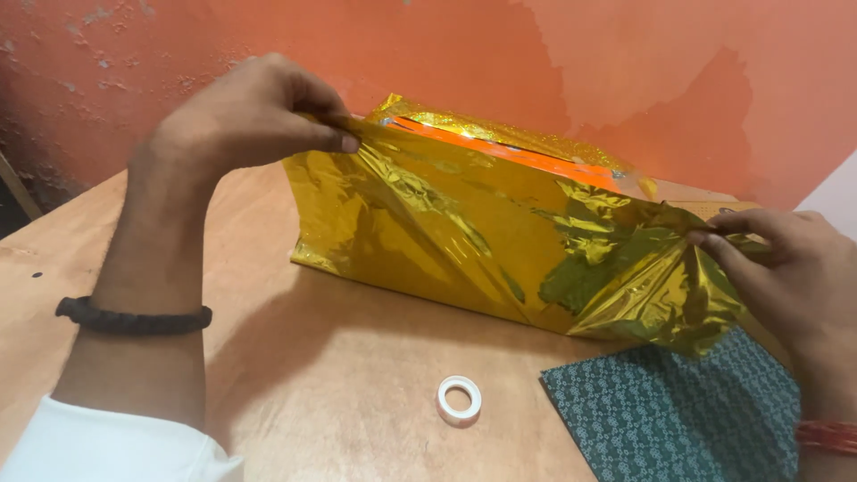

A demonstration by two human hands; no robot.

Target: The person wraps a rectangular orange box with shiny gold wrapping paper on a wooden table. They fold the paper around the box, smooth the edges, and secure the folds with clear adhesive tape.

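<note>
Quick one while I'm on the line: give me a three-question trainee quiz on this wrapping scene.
1. True or false: both hands grip the gold foil.
2. What lies on the table nearest the camera, between the arms? A) scissors B) tape roll C) pen
3. Fill in: the left hand pinches the foil at the box's ____ edge.

Key
1. True: the right hand pinches the foil too, at its bunched end.
2. B. The green patterned sheet lies to its right.
3. Top.
</note>
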